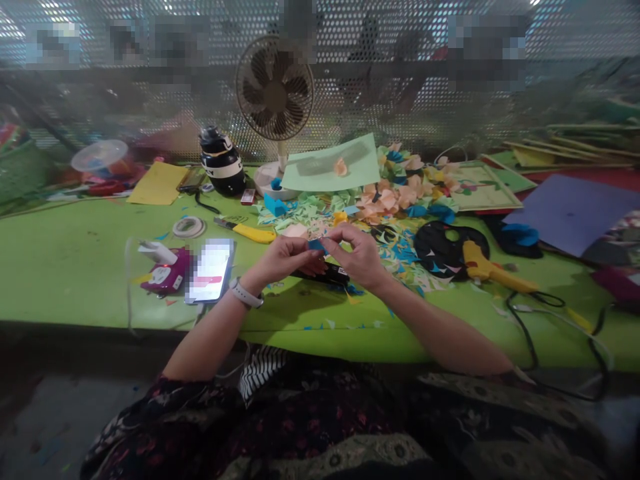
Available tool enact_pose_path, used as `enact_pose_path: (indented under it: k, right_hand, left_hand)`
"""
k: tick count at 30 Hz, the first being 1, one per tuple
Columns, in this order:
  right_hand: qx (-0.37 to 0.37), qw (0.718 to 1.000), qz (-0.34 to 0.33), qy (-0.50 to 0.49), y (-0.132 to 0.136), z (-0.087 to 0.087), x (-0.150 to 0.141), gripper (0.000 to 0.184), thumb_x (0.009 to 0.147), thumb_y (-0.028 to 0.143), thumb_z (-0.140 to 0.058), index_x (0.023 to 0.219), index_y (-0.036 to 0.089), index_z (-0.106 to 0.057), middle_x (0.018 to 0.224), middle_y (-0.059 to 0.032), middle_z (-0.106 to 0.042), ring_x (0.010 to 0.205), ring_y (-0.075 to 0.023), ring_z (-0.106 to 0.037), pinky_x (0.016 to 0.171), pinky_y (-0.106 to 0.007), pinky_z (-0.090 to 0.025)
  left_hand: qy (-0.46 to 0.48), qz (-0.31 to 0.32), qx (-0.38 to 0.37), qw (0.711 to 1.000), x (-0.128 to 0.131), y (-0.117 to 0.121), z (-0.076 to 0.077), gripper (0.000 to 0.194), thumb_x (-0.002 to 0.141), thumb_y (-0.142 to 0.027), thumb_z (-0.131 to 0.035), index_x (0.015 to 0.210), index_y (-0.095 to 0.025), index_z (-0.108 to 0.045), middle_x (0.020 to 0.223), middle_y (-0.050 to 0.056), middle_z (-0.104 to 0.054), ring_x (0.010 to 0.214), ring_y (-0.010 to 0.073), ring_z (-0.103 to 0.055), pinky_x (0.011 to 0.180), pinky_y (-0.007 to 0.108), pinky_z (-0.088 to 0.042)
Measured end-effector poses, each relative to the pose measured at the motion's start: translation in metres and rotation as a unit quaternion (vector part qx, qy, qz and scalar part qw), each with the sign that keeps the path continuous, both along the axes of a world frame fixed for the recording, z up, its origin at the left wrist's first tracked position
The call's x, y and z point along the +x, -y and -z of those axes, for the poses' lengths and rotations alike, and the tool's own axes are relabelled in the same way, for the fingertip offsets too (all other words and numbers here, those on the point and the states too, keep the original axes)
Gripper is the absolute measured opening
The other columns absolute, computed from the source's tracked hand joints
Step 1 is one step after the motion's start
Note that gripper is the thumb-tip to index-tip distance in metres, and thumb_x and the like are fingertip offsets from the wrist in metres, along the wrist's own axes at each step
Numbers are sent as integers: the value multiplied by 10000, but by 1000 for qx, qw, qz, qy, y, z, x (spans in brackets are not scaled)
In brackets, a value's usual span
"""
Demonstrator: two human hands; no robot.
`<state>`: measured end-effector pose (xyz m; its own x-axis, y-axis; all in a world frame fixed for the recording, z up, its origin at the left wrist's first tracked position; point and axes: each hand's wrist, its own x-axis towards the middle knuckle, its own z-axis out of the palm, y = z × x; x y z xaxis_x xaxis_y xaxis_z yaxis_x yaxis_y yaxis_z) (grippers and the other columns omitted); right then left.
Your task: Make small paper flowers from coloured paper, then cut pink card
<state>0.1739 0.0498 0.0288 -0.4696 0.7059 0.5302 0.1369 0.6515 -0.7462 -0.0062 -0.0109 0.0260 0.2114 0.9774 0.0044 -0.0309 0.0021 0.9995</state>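
I have the left hand (287, 256) and the right hand (361, 255) pinching a small blue piece (317, 245) between them above the green desk (95, 273).

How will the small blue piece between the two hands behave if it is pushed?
The blue piece looks like thin paper, so it would probably bend easily. Small beside the left hand and right hand, it is probably very light. Both pinch it, so creasing seems possible.

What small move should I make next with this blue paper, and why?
Probably crease the blue paper gently with your right hand while the left hand steadies it: both hands pinch it, whereas the cutter and glue gun lie aside, unheld.
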Motion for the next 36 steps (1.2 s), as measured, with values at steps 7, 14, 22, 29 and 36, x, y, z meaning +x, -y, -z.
enact_pose_path:
  k: [7,14,22,29,36]
  right_hand:
    - [-50,994,-61,79,-3,-3,2,387,941,541,-510,726,219,-492,665,15,-521,626,-131,-466,607,-283,-383]
    - [-89,988,-91,88,-3,-2,2,433,959,601,-466,726,238,-430,585,47,-456,530,-118,-436,541,-269,-350]
    - [-116,982,-114,94,-9,0,2,440,970,603,-440,738,230,-453,560,46,-504,501,-117,-498,549,-264,-407]
    - [-14,934,154,322,-65,-20,44,104,859,241,-542,796,193,-610,886,-82,-695,808,-201,-617,708,-307,-436]
    - [-59,774,241,583,-102,-5,69,210,802,292,-624,930,142,-695,952,-168,-702,886,-299,-658,666,-340,-426]
  left_hand:
    - [16,-12,-7,1000,-2,0,-1,330,760,-460,-804,784,-151,-693,790,96,-786,685,181,-763,662,272,-635]
    - [22,11,-26,999,-6,0,-5,370,751,-485,-809,747,-149,-653,776,77,-780,667,160,-755,647,246,-627]
    - [13,-58,4,998,-5,-1,-5,359,754,-464,-812,824,-149,-657,785,62,-765,691,170,-747,602,251,-615]
    - [42,-184,21,982,-5,-5,-9,408,727,-503,-825,745,-157,-610,816,90,-770,651,170,-734,566,251,-587]
    - [70,-242,27,967,-11,-10,-7,366,736,-465,-829,771,-156,-636,770,66,-762,623,151,-724,606,255,-589]
